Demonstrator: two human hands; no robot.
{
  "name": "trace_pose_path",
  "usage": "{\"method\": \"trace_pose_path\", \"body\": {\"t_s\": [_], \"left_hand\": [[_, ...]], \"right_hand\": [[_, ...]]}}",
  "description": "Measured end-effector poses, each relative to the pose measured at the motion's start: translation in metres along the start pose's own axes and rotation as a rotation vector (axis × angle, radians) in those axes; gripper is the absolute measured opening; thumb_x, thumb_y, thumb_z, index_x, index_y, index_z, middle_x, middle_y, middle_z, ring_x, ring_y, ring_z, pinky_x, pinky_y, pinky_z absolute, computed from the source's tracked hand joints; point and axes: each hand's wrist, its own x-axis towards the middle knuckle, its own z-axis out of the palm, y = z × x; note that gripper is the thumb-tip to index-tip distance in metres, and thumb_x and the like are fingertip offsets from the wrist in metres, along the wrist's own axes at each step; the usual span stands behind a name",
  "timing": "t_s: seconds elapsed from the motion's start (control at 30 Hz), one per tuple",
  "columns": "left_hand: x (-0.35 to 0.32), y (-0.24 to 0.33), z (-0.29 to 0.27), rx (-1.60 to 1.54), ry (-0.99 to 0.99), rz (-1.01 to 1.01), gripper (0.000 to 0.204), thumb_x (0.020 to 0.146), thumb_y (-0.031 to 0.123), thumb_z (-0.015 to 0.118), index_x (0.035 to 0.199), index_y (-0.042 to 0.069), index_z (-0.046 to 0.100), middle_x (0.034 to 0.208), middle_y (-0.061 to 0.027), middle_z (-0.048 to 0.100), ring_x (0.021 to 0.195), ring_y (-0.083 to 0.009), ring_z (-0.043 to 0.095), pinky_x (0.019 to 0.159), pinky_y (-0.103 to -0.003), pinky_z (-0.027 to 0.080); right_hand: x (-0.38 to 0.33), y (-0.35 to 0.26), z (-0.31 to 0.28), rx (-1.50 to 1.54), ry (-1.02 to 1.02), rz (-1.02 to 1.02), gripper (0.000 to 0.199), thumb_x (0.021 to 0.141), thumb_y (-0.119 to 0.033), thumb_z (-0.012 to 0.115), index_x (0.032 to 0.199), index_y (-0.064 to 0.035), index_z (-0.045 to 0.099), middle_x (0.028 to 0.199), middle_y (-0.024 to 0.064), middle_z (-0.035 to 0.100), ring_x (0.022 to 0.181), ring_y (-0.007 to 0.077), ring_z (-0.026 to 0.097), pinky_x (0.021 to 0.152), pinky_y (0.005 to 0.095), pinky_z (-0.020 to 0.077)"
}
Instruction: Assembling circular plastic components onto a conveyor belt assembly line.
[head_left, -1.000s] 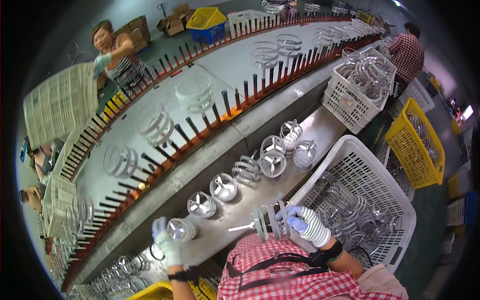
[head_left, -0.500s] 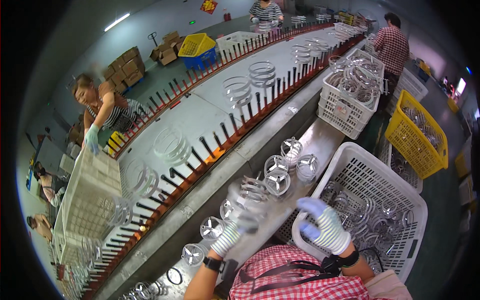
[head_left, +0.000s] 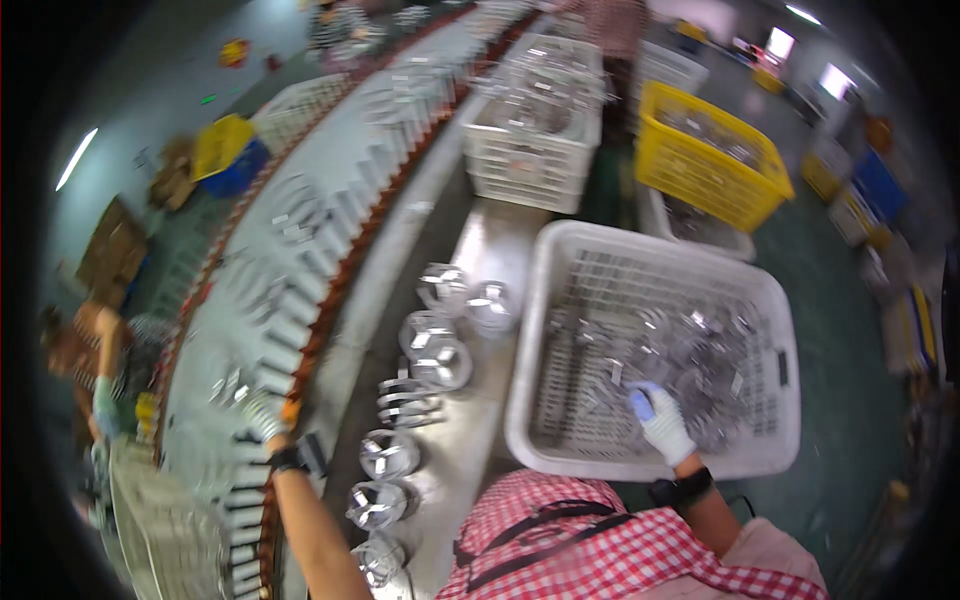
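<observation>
My left hand [head_left: 263,418], in a striped glove, reaches out over the near edge of the curved conveyor [head_left: 225,335]. At its fingertips is a shiny silver ring-shaped part [head_left: 231,388], which the fingers appear closed on; motion blur softens the detail. Inside the large white basket [head_left: 785,400], my right hand [head_left: 664,425], gloved with blue fingertips, reaches down to a heap of round silver metal parts [head_left: 700,365]. Its fingers are blurred, and whether they grip one I cannot tell. Between conveyor and basket, several spoked ring parts [head_left: 440,362] stand along the metal bench [head_left: 470,410].
Upright dark pegs [head_left: 320,265] line the conveyor's edge. Beyond my basket stand a filled white crate [head_left: 525,170] and a yellow crate [head_left: 710,180]. A co-worker [head_left: 100,350] is across the conveyor at left, behind a pale crate [head_left: 165,520]; another person [head_left: 612,35] stands at the far end.
My view has swung to the right. My left hand has gone from above the bench to the conveyor with a silver part. The right hand has moved from the basket's rim down into it.
</observation>
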Motion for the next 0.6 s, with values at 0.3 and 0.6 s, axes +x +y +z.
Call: {"method": "trace_pose_path", "body": {"t_s": [0.3,0.6], "left_hand": [[-0.036,0.094,-0.047,-0.474,-0.197,-0.400,0.033,0.087,0.012,0.048,0.117,-0.004,0.052,0.117,-0.0139,0.055,0.105,-0.0219,0.052,0.093,-0.032,0.037],[-0.195,0.317,-0.177,-0.569,-0.525,-0.487,0.059,0.089,0.038,0.047,0.131,-0.002,0.034,0.133,-0.0176,0.038,0.119,-0.0272,0.039,0.100,-0.037,0.029]], "right_hand": [[-0.017,0.136,-0.075,-0.295,0.000,0.398,0.028,0.084,-0.024,0.053,0.096,-0.0003,0.060,0.087,0.0191,0.063,0.078,0.0324,0.060,0.072,0.0367,0.0463],[0.043,0.258,-0.048,-0.070,-0.190,0.710,0.037,0.084,-0.027,0.055,0.106,0.0018,0.059,0.095,0.0153,0.064,0.085,0.0233,0.060,0.076,0.0343,0.0456]]}}
